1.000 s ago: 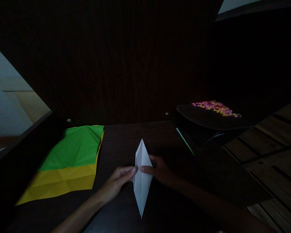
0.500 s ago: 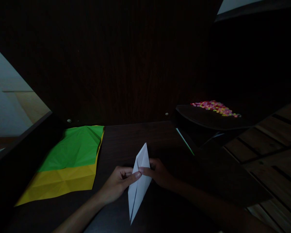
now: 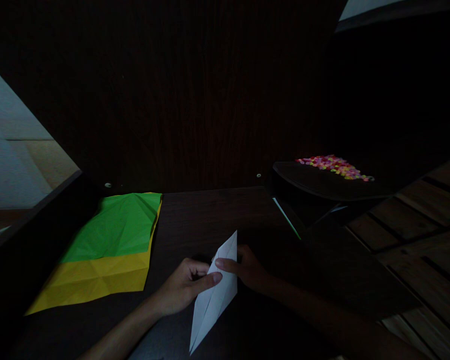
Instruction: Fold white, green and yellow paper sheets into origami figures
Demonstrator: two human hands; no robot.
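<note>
The white folded paper (image 3: pixel 215 295) has swung clockwise since a second ago — far tip now leans right. Left hand (image 3: pixel 185 285) and right hand (image 3: pixel 247 267) both pinch its middle, fingers closed on it, so it's being turned for another crease, I'd guess.

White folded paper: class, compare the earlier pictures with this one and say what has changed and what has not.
The white folded paper has turned clockwise: its far tip swung right and its near tip left, so it now lies slanted instead of straight. The left hand and right hand kept their grip at its middle throughout. The green sheet, the yellow sheet and the coloured bits stayed put.
</note>
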